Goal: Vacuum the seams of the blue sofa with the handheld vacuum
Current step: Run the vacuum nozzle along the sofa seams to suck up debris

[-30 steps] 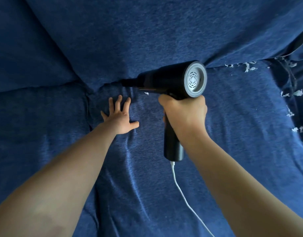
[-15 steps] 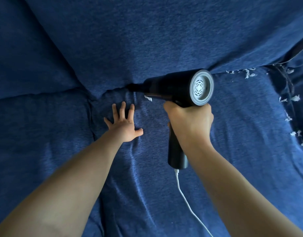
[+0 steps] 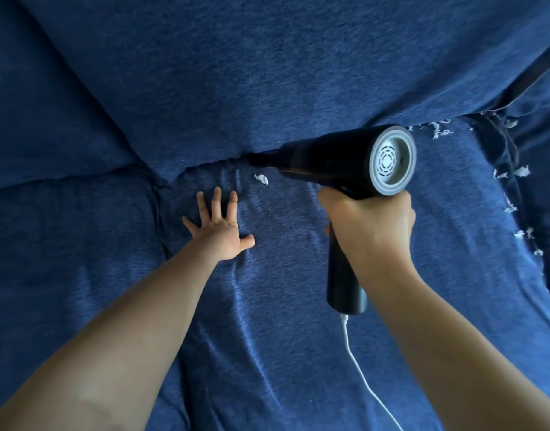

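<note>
Blue sofa (image 3: 267,73) filling the whole view: back cushion above, seat cushion below, with a dark seam (image 3: 211,163) running between them just beyond the fingertips of the left hand. Fabric of the seat creased into long folds from under the fingers toward the viewer.

Black handheld vacuum (image 3: 339,163), gripped by the right hand (image 3: 370,225), fingers curled tight round the upright handle, thumb side facing left. Barrel lying nearly level above those fingers, narrow nozzle pointing left and pushed into the seam, grey vented rear cap facing the viewer just above the knuckles. Handle base poking out below the hand, with a white cable (image 3: 360,374) trailing from it down toward the lower edge.

Left hand (image 3: 219,228) pressed flat on the seat cushion, fingers straight and spread wide, thumb out to the right, holding nothing. Nozzle tip just past those fingertips, up and to the right.

One white scrap (image 3: 262,179) lying on the seat between the left fingertips and the vacuum barrel. More white scraps (image 3: 438,130) scattered along the seam beyond the right hand and down the far right side of the cushion.
</note>
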The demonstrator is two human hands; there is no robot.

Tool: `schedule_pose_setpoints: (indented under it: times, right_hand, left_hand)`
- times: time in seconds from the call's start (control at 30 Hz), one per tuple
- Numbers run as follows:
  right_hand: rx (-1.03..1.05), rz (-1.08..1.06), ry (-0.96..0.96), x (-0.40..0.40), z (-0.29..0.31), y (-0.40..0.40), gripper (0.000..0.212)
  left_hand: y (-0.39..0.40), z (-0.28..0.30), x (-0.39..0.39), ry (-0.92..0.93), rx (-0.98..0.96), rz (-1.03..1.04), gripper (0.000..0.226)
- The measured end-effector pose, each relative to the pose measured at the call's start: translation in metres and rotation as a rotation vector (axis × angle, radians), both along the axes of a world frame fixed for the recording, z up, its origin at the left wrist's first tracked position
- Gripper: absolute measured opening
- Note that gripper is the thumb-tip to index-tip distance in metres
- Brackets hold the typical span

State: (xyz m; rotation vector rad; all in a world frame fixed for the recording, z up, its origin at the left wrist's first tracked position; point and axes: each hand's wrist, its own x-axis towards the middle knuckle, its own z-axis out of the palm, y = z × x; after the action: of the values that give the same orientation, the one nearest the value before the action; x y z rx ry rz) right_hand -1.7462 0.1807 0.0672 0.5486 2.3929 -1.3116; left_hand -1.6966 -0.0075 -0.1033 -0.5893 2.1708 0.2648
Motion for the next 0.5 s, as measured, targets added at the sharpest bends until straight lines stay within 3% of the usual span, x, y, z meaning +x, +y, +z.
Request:
schedule_pose_setpoints:
  times: [0.5]
  right_hand:
    - [0.038,-0.027,0.044,0.008,0.000,0.006,0.023]
  left_hand:
    - [0.000,0.000,0.004,0.007,-0.009,-0.027,0.104]
